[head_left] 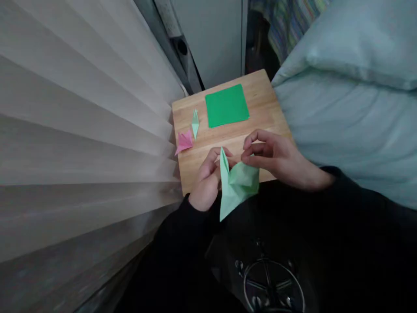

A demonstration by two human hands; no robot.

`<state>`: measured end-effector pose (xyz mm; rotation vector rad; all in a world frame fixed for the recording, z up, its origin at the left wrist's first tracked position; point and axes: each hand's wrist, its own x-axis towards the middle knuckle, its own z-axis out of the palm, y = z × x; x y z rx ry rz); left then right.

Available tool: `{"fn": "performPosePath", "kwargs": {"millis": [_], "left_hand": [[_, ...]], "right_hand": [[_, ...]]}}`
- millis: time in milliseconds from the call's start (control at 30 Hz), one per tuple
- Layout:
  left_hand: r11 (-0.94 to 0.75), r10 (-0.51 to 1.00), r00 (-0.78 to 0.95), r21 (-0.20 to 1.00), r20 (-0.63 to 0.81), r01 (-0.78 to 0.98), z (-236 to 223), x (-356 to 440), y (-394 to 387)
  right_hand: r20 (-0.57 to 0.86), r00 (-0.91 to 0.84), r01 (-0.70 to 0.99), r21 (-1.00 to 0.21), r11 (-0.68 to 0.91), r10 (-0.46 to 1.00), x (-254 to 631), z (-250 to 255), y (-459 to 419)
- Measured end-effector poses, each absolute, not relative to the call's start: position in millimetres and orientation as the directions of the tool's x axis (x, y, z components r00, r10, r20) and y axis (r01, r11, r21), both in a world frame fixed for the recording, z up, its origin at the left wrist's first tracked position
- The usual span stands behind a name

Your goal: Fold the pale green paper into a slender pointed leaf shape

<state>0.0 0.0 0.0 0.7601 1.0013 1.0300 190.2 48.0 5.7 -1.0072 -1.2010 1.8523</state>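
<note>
A light green sheet of origami paper (239, 184), partly folded with one tall pointed flap, is held up over the near edge of the small wooden table (270, 113). My left hand (208, 176) grips it from the left, with some fingers hidden behind the paper. At its upper right edge, my right hand (276, 156) pinches the paper between thumb and fingertips. Beyond my hands lies a stack of dark green paper squares (227, 105). On the table's left side rest a pink folded paper piece (184, 141) and a small, narrow light green folded piece (195, 124).
A pleated pale curtain (97, 130) hangs along the left, touching the table's side. The bed with pale blue-green bedding (352, 113) lies close on the right. Behind the table stands a light grey panel (211, 39). A wheeled chair base (272, 287) shows below.
</note>
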Motion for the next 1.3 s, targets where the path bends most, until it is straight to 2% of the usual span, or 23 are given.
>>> {"fn": "performPosePath", "kwargs": {"millis": [133, 267, 367, 467, 567, 633, 700, 767, 900, 1033, 1200, 1300], "left_hand": [[0.315, 0.93, 0.273, 0.917, -0.246, -0.245, 2.6, -7.4, 4.6], [0.374, 0.873, 0.384, 0.918, -0.301, -0.13, 8.0, -16.3, 10.0], [0.291, 0.85, 0.462, 0.957, -0.253, -0.012, 12.9, -20.0, 12.9], [0.199, 0.844, 0.498, 0.979, -0.197, 0.049, 13.7, -19.6, 13.3], [0.165, 0.905, 0.379, 0.981, -0.193, 0.107, 6.4, -17.7, 12.7], [0.186, 0.955, 0.22, 0.979, -0.2, 0.086, -1.6, -17.4, 13.2], [0.238, 0.963, 0.112, 0.969, -0.244, 0.065, -9.6, -18.3, 14.8], [0.272, 0.961, 0.035, 0.962, -0.273, 0.029, -15.8, -20.1, 17.0], [0.291, 0.953, -0.061, 0.953, -0.296, -0.085, -21.7, -23.4, 19.7], [0.326, 0.938, -0.062, 0.93, -0.34, -0.17, -22.3, -22.7, 18.2], [0.361, 0.931, -0.003, 0.918, -0.366, -0.162, -14.0, -17.4, 14.8], [0.413, 0.904, -0.011, 0.879, -0.427, -0.24, -6.8, -13.8, 14.5]], "right_hand": [[-0.225, -0.424, -0.134, -0.942, -0.307, 0.877, 189.5, 7.5, 52.5], [-0.213, -0.443, -0.114, -0.95, -0.291, 0.871, 190.2, 7.1, 53.8], [-0.165, -0.45, -0.086, -0.97, -0.227, 0.878, 190.9, 3.5, 53.3], [-0.067, -0.438, -0.005, -0.997, -0.077, 0.897, 191.8, -1.5, 52.5], [0.132, -0.327, 0.19, -0.961, 0.202, 0.936, 194.1, -2.6, 51.6], [0.267, -0.296, 0.281, -0.893, 0.351, 0.917, 196.1, 0.7, 50.2], [0.333, -0.359, 0.266, -0.859, 0.438, 0.872, 197.3, 5.2, 47.5], [0.332, -0.462, 0.28, -0.825, 0.49, 0.823, 196.7, 7.8, 43.5], [0.349, -0.649, 0.364, -0.638, 0.679, 0.676, 191.9, 1.2, 36.8], [0.34, -0.678, 0.456, -0.501, 0.736, 0.652, 189.8, -9.8, 36.5], [0.428, -0.632, 0.464, -0.458, 0.758, 0.646, 191.1, -13.6, 38.6], [0.419, -0.662, 0.458, -0.431, 0.778, 0.622, 190.9, -13.4, 38.0]]}}
